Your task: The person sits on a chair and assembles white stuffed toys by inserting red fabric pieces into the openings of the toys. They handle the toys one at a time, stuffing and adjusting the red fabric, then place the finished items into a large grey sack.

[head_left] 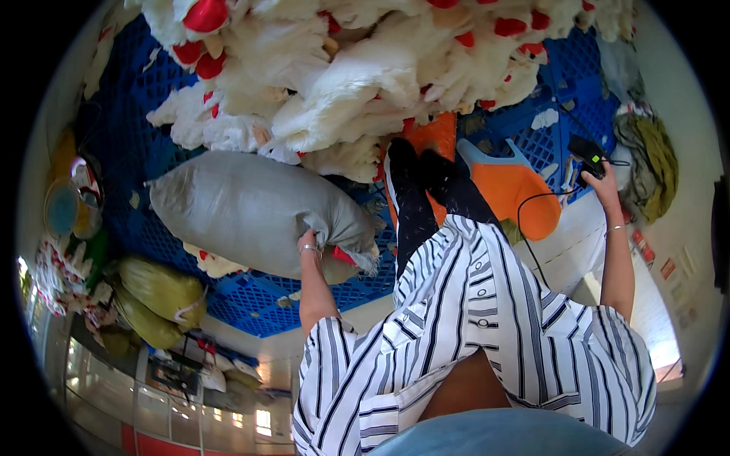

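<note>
A stuffed grey woven sack (243, 209) lies on its side at my left, on blue plastic pallets (258, 308). My left hand (308, 242) is closed on the gathered fabric near its right end. That end has a frayed edge, and something red (342, 254) shows at it. Out to the right, my right hand (603, 182) grips a black handheld device (587, 154) with a small yellow-green label. A black cord (525, 204) loops down near it; the device's exact kind is unclear.
White plush pieces (357, 83) with red parts are heaped ahead. An orange plastic stool (517, 194) with a light-blue edge stands beside my legs. Olive sacks (160, 292) sit at left; an olive cloth bundle (646, 163) lies at right. My feet are on an orange board (437, 140).
</note>
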A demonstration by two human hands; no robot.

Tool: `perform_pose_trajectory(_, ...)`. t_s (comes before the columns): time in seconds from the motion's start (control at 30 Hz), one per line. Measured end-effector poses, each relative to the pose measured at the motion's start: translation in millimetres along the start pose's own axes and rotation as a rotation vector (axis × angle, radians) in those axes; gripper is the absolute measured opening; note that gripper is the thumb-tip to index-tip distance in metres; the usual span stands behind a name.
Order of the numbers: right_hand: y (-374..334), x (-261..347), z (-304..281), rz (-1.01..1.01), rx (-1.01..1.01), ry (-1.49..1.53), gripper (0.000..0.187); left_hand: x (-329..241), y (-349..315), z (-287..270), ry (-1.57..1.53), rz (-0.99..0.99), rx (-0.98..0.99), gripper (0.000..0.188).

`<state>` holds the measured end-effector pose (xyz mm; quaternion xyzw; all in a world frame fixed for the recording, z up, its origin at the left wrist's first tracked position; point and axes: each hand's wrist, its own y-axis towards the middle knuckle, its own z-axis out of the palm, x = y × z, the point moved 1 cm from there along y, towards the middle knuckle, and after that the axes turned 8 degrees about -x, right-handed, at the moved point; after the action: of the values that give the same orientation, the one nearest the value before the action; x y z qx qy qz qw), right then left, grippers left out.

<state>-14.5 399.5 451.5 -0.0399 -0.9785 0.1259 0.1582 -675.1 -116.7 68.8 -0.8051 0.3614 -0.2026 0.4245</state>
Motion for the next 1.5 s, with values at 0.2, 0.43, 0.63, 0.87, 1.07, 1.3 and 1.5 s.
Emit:
perform_pose_trajectory(0.2, 59.4, 44.7, 16.2, -0.011, 0.110, -0.090, 0.074, -30.3, -39.2, 45.5, 0.115, 0.233, -0.045, 0.040)
perform_pose_trajectory(0.43, 120.1, 68.7, 83.4, -0.154, 0.232, -0.150, 0.078, -33.3, -18.9, 46.2, 0.193, 0.227, -0.142, 0.055)
perform_pose_trajectory(0.63, 145.1, 78.8, 134.8, -0.304, 0.263, -0.161, 0.078, -10.7, 15.5, 45.7, 0.510, 0.347, -0.149, 0.043)
perform_pose_trajectory(0.87, 135.3, 49.9, 169.5, -0.259, 0.313, -0.088, 0.079, -27.7, -7.2, 49.6, 0.426, 0.418, -0.147, 0.050)
perform_pose_trajectory(1.07, 120.5, 18.1, 193.0, -0.302, 0.324, -0.062, 0.080, -3.9, 17.2, 50.6, 0.155, 0.495, -0.147, 0.050)
perform_pose_trajectory(1.3, 102.4, -17.7, 252.3, -0.331, 0.316, -0.133, 0.080, -1.2, -48.4, 31.9, -0.217, 0.665, 0.018, 0.033)
perform_pose_trajectory(1.5, 102.4, -46.0, 286.5, -0.471, 0.268, -0.218, 0.078, 38.4, -106.1, 33.5, -0.263, 0.911, -0.237, 0.032)
